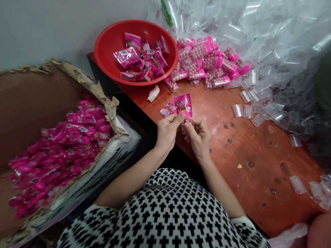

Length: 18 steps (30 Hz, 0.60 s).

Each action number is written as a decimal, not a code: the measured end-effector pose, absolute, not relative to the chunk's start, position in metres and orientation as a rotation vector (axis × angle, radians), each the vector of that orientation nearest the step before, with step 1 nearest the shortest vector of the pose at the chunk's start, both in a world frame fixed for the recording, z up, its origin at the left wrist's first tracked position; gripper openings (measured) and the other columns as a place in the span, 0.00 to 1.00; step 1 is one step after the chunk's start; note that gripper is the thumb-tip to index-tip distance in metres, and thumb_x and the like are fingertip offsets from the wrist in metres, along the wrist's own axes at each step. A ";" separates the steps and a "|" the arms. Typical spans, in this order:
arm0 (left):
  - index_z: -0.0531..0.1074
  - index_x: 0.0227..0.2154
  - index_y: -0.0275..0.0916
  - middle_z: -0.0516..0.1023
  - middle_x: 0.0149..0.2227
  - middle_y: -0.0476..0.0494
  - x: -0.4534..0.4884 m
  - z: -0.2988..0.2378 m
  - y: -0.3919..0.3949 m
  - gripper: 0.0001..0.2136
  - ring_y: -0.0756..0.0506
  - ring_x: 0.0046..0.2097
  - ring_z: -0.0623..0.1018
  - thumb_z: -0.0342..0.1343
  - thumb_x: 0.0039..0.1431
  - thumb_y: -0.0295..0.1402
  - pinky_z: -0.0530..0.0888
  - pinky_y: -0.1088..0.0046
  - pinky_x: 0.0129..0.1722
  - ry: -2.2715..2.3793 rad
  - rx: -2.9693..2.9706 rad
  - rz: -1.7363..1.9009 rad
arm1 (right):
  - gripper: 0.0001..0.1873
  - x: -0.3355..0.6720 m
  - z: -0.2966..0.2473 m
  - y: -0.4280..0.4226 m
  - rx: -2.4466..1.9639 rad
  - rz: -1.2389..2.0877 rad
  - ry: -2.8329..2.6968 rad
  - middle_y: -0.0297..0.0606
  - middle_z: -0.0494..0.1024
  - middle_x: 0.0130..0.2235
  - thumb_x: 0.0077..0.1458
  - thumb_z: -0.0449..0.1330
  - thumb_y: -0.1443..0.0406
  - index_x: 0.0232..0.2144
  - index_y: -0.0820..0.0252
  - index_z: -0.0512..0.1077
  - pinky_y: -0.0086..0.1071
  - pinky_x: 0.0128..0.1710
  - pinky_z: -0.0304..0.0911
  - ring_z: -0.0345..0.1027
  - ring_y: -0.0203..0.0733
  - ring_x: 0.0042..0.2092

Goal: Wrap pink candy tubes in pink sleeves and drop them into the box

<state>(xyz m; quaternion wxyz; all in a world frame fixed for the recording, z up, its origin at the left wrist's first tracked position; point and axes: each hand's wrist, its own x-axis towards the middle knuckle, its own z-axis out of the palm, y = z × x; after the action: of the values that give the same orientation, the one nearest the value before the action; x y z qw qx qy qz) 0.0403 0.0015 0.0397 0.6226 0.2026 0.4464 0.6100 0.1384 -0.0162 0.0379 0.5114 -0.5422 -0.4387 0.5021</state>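
Over the table's near edge, both my hands hold a shiny pink printed packet point(184, 104). My left hand point(165, 131) pinches its lower left side between thumb and fingers. The packet's bottom is gripped by my right hand point(200, 139), its thumb close to the other thumb. Fingers hide the lower part of the packet, and I cannot tell what is inside. Just beyond lies a heap of clear tubes of pink balls point(199, 61) with bright pink caps. Back left stands a red bowl point(102, 54) with several pink packets in it.
At left, a torn cardboard box point(111, 116) holds a big pile of filled pink packets point(56, 157). Empty clear tubes point(281, 106) heap across the back and right of the red-brown table point(234, 190). A crumpled white scrap point(153, 93) lies beside the bowl.
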 end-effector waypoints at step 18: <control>0.74 0.23 0.31 0.75 0.22 0.47 0.031 0.038 0.008 0.17 0.53 0.24 0.73 0.71 0.38 0.40 0.70 0.77 0.26 0.886 0.392 1.202 | 0.12 0.137 0.034 -0.018 -1.305 1.282 -0.955 0.26 0.74 0.22 0.51 0.64 0.58 0.32 0.60 0.69 0.20 0.14 0.55 0.61 0.26 0.17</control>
<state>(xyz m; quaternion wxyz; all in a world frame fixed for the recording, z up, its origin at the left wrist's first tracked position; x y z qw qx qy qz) 0.0313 0.0075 0.0380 0.7165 0.1773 0.4005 0.5430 0.1374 -0.0178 0.0338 0.5134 -0.5426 -0.3972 0.5331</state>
